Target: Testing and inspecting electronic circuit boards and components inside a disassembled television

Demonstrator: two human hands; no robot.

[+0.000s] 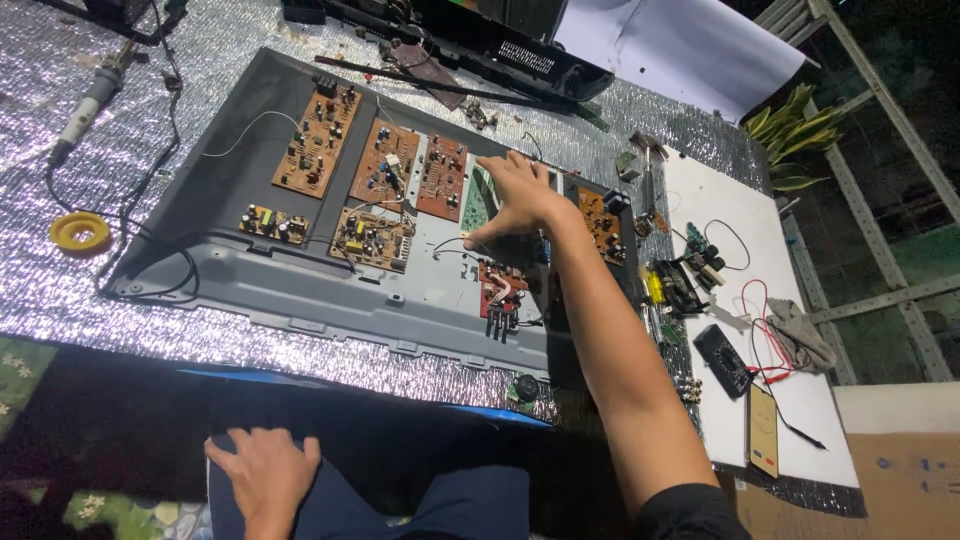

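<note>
Silver quilted foil covers the bench (60, 300) under a grey flat metal panel (300, 290) studded with brown circuit boards (318, 140). The right hand (515, 205) reaches out, fingers loosely spread, fingertips touching a green circuit board (478, 195) on that panel. Nearer the body, the left hand (262, 470) rests flat and open on a dark blue trouser knee (340, 500), holding nothing.

Short black sleeve, bare hands, seemingly dark blue trousers.

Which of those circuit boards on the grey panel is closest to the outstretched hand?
The green board, right under the right hand. It is the only green one; the others are brown or red.
</note>
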